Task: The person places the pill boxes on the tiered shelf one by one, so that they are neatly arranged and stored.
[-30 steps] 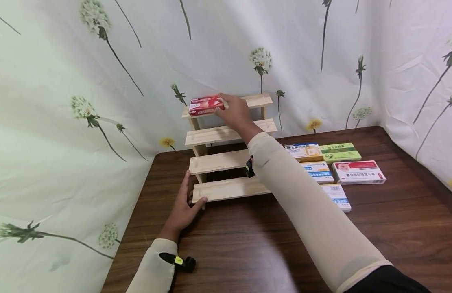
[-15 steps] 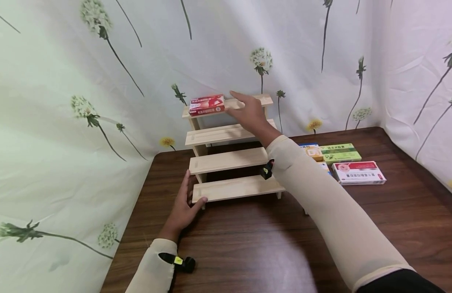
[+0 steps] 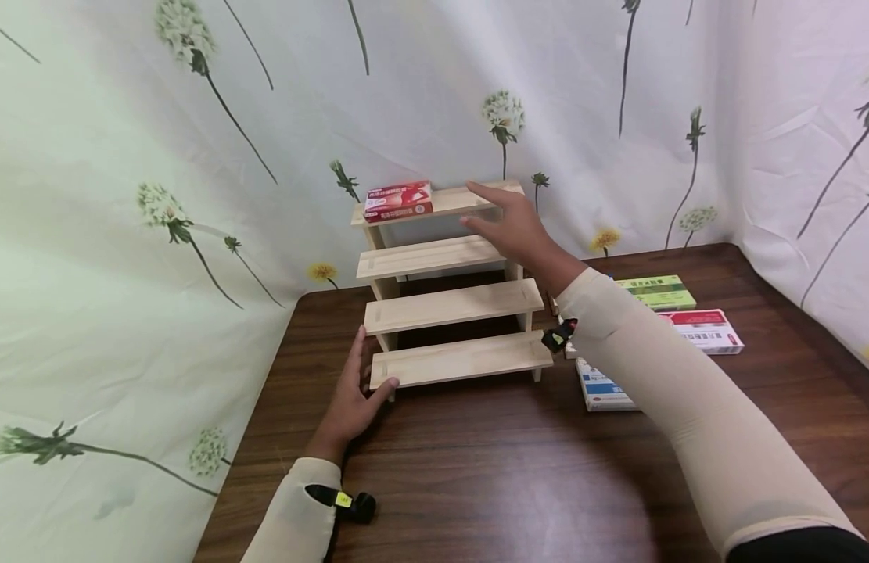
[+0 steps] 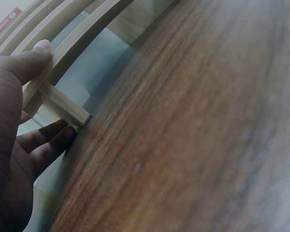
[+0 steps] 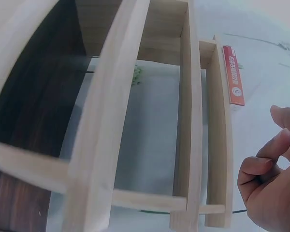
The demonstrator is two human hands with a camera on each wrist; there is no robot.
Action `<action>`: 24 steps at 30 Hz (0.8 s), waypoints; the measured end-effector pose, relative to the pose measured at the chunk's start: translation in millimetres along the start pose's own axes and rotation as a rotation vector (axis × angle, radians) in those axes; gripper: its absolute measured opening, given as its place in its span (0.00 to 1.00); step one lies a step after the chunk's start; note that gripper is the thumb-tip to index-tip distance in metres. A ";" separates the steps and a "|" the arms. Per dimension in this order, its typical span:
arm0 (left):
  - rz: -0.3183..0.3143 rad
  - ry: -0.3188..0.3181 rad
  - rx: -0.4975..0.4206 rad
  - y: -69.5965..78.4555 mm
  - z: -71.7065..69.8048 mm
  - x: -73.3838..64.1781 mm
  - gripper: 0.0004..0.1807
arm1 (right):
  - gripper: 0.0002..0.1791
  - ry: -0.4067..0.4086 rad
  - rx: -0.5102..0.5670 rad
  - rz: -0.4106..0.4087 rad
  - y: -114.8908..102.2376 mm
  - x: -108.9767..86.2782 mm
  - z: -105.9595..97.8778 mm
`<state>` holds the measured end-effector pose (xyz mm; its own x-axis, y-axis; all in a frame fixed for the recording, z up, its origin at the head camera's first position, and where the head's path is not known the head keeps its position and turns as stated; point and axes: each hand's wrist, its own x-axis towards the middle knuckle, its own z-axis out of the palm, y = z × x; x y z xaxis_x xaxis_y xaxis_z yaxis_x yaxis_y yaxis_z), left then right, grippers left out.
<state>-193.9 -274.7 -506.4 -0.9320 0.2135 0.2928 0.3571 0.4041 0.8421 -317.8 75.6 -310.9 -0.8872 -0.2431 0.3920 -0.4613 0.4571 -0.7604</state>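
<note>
A wooden step rack (image 3: pixel 457 306) of stacked narrow boards stands on the table. On the left end of its top board lies a red medicine box (image 3: pixel 397 202), seen edge-on in the right wrist view. My left hand (image 3: pixel 351 399) holds the lower left corner of the rack, thumb on the bottom board and fingers at its side, as the left wrist view shows. Near the right end of the top board is my right hand (image 3: pixel 515 223), thumb and forefinger apart and nothing between them. In the right wrist view its other fingers (image 5: pixel 255 166) are bent.
To the right of the rack lie several medicine boxes: a green one (image 3: pixel 662 291), a red and white one (image 3: pixel 712 332) and a blue and white one (image 3: pixel 603 391). My right forearm hides part of this group. A flower-printed cloth (image 3: pixel 420 94) hangs behind the table (image 3: pixel 434 469).
My right hand has let go of the red medicine box and moved right along the top board. The box stays at the left end. My left hand has not moved.
</note>
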 end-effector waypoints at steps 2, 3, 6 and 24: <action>-0.003 -0.003 -0.008 0.8 0.5 -0.4 0.60 | 0.37 -0.004 -0.002 0.000 1.1 -8.0 -5.2; -0.006 -0.003 -0.006 1.1 0.8 -0.6 0.60 | 0.37 -0.006 -0.005 0.002 1.9 -11.9 -7.8; -0.010 -0.003 -0.006 1.2 1.4 -1.2 0.60 | 0.37 -0.007 -0.009 -0.002 5.3 -22.9 -14.4; -0.003 0.004 0.002 -1.5 0.4 -0.6 0.61 | 0.36 -0.033 -0.002 0.095 42.4 -80.3 -41.0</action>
<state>-193.8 -275.1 -507.9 -0.9333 0.2085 0.2925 0.3547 0.4064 0.8421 -266.4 149.6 -353.4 -0.9264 -0.2264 0.3008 -0.3749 0.4811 -0.7925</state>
